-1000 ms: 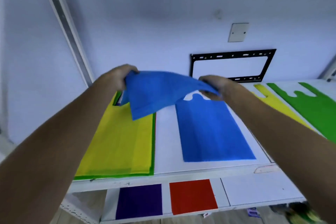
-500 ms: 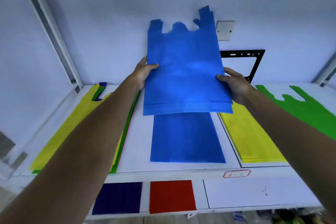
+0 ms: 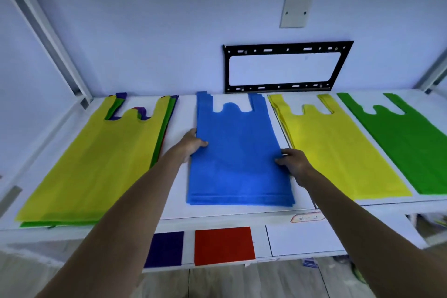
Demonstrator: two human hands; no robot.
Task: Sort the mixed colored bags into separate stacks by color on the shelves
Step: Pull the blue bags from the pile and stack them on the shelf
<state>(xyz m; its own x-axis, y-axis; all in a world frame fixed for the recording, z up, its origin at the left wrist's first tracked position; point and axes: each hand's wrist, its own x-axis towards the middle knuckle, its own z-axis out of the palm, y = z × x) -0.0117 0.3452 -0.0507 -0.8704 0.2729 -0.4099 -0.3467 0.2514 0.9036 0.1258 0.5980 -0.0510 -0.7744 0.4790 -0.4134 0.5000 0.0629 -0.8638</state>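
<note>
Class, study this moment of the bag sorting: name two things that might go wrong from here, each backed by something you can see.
1. Both hands, left hand and right hand, hold the blue stack by its side edges; letting go unevenly might skew its layers, already slightly offset at the near edge.
2. The mixed pile has a yellow bag on top, with green and purple edges peeking out; it might be mistaken for the sorted yellow stack.

Blue bags, yellow stack, green stack, red bags.
</note>
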